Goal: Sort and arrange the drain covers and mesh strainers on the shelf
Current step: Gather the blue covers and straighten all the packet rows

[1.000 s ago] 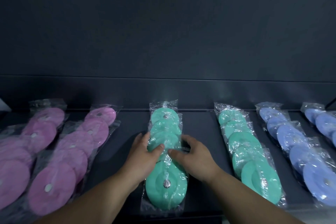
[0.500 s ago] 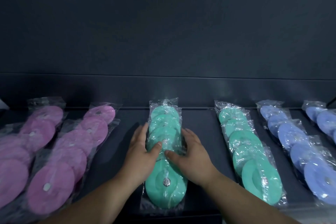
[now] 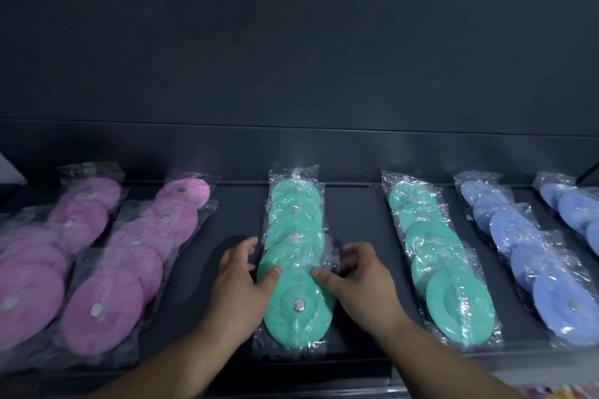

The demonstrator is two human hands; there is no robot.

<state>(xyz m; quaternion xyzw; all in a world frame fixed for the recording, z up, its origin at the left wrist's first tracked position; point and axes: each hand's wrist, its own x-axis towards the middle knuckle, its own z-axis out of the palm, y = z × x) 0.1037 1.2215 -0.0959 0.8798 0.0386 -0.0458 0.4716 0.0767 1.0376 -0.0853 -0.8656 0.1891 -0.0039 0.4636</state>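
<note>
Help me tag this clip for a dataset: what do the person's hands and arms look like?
The left hand and right hand are bare: no gloves, rings or watch in view. The forearms are bare too, with no sleeves showing.

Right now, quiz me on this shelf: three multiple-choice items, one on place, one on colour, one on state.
1. Which row lies between the left hand and the right hand?
A. a pink row
B. the middle green row
C. a blue row

2. What colour is the row cut off by the right edge?
A. blue
B. pink
C. yellow

3. How is the front green cover packed?
A. bare
B. in a clear plastic bag
C. in a cardboard box

Answers:
1 B: both hands grip its sides.
2 A: its discs are blue.
3 B: the bag's crinkled edge shows round the cover.
</note>
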